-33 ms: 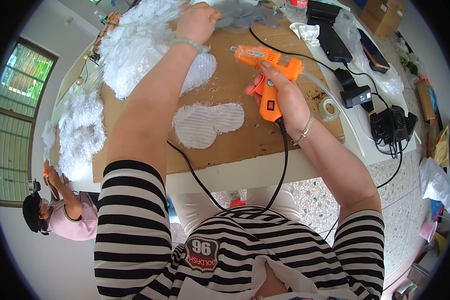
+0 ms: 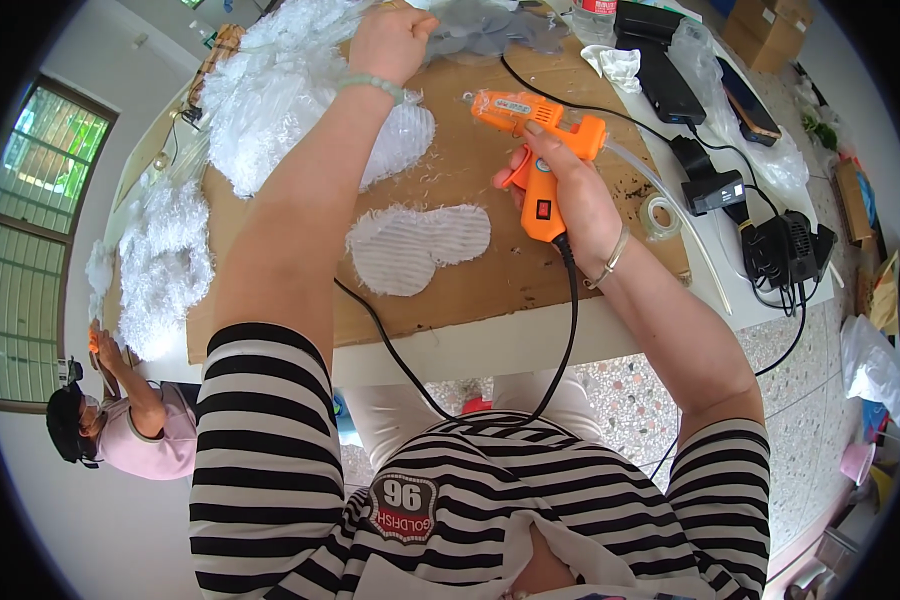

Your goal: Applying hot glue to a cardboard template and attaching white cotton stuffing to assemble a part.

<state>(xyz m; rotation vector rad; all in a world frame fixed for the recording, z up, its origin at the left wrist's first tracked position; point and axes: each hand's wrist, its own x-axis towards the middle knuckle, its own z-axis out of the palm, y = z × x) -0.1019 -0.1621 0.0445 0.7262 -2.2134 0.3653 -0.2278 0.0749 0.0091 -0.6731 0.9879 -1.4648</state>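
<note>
My right hand (image 2: 575, 195) is wrapped around the handle of an orange hot glue gun (image 2: 542, 200), its nozzle pointing to the left. A clear glue stick (image 2: 660, 185) trails from the back of the gun. My left hand (image 2: 390, 45) is reached far forward with its fingers curled; what it holds, if anything, is hidden. Beside it lie grey translucent pieces (image 2: 495, 32) and a heap of white fluffy, stringy material (image 2: 270, 110). A white ribbed fabric cutout (image 2: 420, 245) lies flat on the cardboard between my arms. Another ribbed piece (image 2: 400, 145) shows under my left forearm.
Brown cardboard (image 2: 470, 300) covers the table. To the right are a tape roll (image 2: 660, 217), a phone (image 2: 748, 100), a black device (image 2: 660, 85) and bundled cables (image 2: 770, 255). The gun's black cord (image 2: 570, 330) loops past my lap. Another person (image 2: 140, 420) works at the left.
</note>
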